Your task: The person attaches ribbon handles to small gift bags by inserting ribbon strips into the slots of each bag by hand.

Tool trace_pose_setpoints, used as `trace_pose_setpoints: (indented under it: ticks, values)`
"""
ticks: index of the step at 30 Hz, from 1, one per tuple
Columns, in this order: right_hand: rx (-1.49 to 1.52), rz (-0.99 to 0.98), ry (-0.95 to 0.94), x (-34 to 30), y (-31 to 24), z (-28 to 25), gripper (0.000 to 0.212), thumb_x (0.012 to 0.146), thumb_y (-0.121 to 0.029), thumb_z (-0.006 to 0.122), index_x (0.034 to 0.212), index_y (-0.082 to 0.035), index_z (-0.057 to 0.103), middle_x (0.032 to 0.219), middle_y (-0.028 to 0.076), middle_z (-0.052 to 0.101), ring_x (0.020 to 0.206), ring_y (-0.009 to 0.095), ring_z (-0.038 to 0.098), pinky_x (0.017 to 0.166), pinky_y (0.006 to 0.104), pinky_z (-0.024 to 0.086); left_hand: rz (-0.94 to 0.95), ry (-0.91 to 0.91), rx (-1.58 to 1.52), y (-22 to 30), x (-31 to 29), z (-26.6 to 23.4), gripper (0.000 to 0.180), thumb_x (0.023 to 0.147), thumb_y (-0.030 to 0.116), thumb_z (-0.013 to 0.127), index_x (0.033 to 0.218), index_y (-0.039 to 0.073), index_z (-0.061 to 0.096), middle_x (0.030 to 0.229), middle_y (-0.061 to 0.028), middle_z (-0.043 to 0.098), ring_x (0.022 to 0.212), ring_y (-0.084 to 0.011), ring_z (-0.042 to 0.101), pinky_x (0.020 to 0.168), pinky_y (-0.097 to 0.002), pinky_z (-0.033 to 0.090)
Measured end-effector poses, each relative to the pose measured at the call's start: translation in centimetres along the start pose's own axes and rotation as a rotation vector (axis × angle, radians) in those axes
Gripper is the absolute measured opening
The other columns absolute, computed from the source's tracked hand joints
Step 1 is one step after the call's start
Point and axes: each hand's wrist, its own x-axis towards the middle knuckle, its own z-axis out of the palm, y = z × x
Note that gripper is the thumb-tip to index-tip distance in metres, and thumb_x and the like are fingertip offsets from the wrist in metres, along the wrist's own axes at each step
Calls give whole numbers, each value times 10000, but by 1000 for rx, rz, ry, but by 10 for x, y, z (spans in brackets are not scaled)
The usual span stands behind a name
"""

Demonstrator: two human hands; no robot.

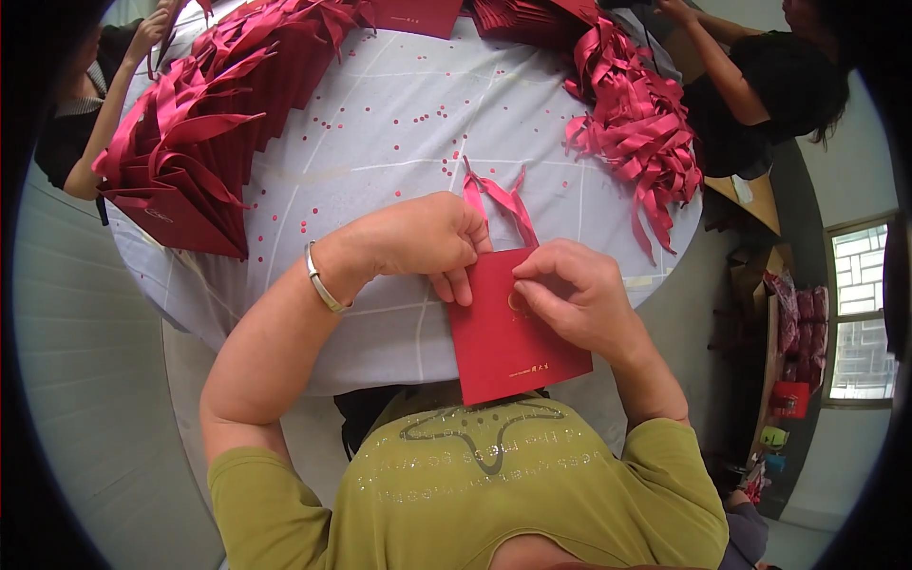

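Observation:
A red paper gift bag point(513, 347) with gold print lies tilted at the near table edge, its lower end over my lap. From its top edge a pink-red ribbon handle point(508, 204) sticks up toward the far side. My left hand point(446, 237) is closed on the bag's top left corner, by the foot of the ribbon. Over the upper right part of the bag, my right hand point(575, 290) holds thumb and forefinger together in a pinch. Whatever lies between those fingertips, if anything, is too small to make out.
A long row of red bags with ribbons point(190, 180) curves along the table's left side. Ribbon handles point(636, 123) pile up at the right, next to more bags point(532, 19). Red paper dots point(304, 226) dot the pale tablecloth point(380, 332). People point(760, 85) work at both sides.

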Motion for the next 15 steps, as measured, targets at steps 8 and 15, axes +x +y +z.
trace_pose_setpoints:
  ticks: [8, 15]
  values:
    - [-270, -203, 100, 1, 8, 10, 113, 818, -32, 738, 884, -41, 648, 783, 88, 652, 653, 243, 641, 582, 337, 504, 21, 14, 156, 5, -4, 0, 157, 935, 18, 486, 1000, -21, 623, 815, -62, 673, 701, -146, 714, 614, -266, 562]
    - [-278, -216, 71, -1, 5, 11, 166, 789, -46, 777, 866, -48, 630, 773, 82, 633, 660, 248, 636, 577, 340, 502, 17, 23, 132, 0, -1, 0, 158, 924, 4, 485, 994, -26, 624, 817, -75, 677, 723, -159, 723, 618, -268, 572]
